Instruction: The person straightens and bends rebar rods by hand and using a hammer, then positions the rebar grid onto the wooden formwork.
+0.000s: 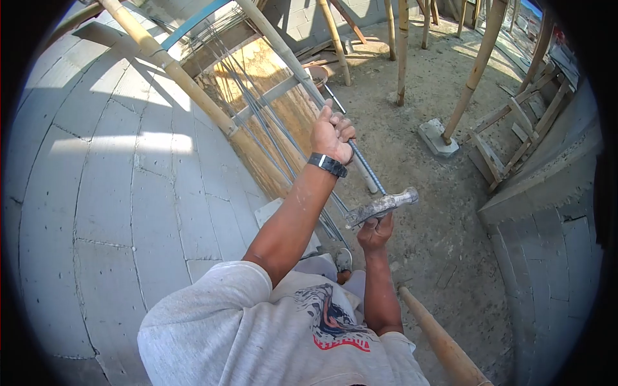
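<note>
My left hand [332, 134], with a dark watch on its wrist, is raised and closed around a ribbed steel bar [367, 168]. The bar slants down to the right and meets the head of a hammer [383, 207]. Whether it is fixed to the head or passes behind it, I cannot tell. Just under the head, my right hand [375, 233] is closed on the hammer; the handle is hidden. Several long thin steel rods [267, 122] run beneath my left forearm, along a bamboo and timber frame.
A grey block wall [109, 193] curves along the left. Bamboo props [476, 71] rise from the rough floor [444, 219], one on a concrete block [439, 137]. A wooden frame [508, 138] leans at right beside a low wall [547, 174]. A bamboo pole [444, 338] lies near my right elbow.
</note>
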Demonstrator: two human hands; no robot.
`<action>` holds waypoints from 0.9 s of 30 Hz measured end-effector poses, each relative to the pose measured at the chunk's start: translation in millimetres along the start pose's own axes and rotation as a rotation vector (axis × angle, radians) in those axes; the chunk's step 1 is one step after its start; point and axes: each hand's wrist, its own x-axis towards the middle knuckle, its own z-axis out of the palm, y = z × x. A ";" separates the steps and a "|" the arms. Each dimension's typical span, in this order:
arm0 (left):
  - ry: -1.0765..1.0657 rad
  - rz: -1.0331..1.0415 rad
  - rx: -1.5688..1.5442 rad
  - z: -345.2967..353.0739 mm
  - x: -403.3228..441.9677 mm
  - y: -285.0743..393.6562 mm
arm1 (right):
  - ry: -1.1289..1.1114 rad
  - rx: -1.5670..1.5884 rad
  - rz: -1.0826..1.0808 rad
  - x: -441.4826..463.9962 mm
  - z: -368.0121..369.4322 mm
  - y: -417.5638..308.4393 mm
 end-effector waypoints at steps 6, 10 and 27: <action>0.027 -0.011 -0.020 7.8 2.8 0.4 | 0.043 0.480 -0.090 -16.9 -16.4 -3.1; -0.014 -0.026 -0.041 5.4 5.8 3.5 | 0.147 -0.043 0.005 17.2 16.1 -18.8; -0.022 0.012 0.013 18.3 1.6 13.2 | 0.224 0.550 -0.054 -5.7 -7.5 -47.4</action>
